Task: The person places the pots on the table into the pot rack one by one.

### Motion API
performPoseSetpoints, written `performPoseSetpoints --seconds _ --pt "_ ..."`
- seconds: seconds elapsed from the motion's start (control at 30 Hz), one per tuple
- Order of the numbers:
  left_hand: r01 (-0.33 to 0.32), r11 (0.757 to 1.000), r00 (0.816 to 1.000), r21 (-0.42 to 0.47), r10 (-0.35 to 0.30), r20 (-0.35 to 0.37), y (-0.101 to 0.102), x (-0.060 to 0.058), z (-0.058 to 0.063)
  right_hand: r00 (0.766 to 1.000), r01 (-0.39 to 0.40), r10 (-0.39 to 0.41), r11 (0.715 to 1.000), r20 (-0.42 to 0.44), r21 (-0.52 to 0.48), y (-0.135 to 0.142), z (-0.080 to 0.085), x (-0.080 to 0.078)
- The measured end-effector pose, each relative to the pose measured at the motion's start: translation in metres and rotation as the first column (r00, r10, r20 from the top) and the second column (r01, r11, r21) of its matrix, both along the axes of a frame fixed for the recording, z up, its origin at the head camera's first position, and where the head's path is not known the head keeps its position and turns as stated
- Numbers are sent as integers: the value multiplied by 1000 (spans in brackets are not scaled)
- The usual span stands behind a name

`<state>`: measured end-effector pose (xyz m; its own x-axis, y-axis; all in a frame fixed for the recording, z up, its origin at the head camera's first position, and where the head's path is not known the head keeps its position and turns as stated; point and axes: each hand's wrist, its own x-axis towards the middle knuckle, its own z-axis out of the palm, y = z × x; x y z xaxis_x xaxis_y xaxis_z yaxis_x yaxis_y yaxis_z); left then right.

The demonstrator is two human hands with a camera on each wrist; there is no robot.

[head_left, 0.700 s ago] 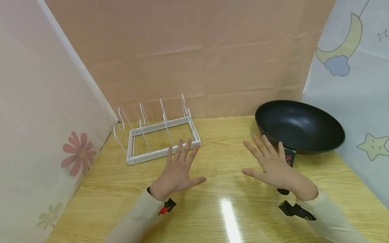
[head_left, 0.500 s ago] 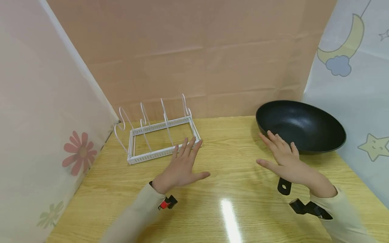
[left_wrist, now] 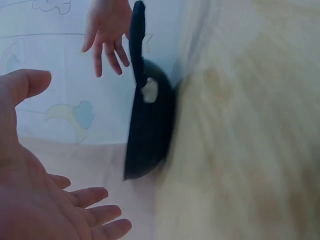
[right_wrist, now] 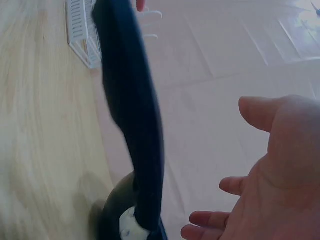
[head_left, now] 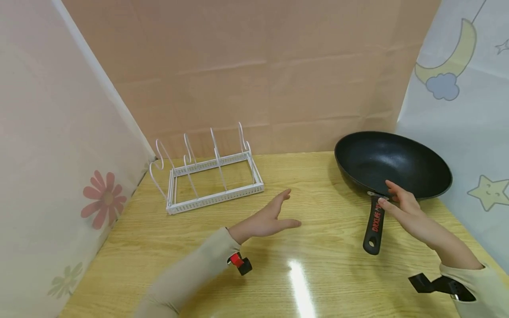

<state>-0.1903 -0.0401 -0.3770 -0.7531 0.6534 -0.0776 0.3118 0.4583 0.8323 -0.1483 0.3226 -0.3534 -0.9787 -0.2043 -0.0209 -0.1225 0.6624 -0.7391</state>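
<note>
A black wok [head_left: 391,161] sits at the back right of the table, its black handle [head_left: 374,225] with red lettering pointing toward me. My right hand [head_left: 411,218] is just right of the handle, fingers relaxed and thumb apart, holding nothing. In the right wrist view the handle [right_wrist: 132,100] stands left of the spread fingers, with a gap between. My left hand [head_left: 268,221] hovers over the middle of the table, thumb spread from the fingers and the palm bare. The left wrist view shows the wok [left_wrist: 150,130] side-on, beyond that hand.
A white wire rack [head_left: 214,201] with upright hooped dividers stands at the back left, behind my left hand. A brown papered wall [head_left: 258,79] closes the back, and printed sheets [head_left: 437,128] stand at both sides. Light glares on the wooden table [head_left: 300,287] in front.
My right hand has moved right, from over the wok's handle to beside it, uncovering the lettering. My left hand has shifted right and turned edge-on, away from the rack. Wok and rack stay put.
</note>
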Motion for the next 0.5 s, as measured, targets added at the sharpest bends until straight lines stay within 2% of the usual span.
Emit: performPoseSetpoints --seconds 0.1,0.17,0.23,0.4,0.43,0.5 --pt "-11 998 993 67 3 121 15 1 -14 996 56 -53 998 67 -34 8 -5 1" --pt "-28 994 979 102 7 204 26 2 -23 990 85 -74 992 122 -89 13 -9 2" --pt "-43 989 958 142 1 287 36 3 -33 982 110 -84 982 172 -153 18 -15 2" --pt "-92 970 885 226 -24 465 62 5 -46 968 118 -37 941 249 -318 30 -39 -2" --pt "-101 965 866 242 -35 499 67 5 -47 965 111 -15 926 260 -361 32 -44 -3" --pt "-113 950 820 291 -76 567 77 6 -48 956 108 42 871 291 -480 36 -53 -6"
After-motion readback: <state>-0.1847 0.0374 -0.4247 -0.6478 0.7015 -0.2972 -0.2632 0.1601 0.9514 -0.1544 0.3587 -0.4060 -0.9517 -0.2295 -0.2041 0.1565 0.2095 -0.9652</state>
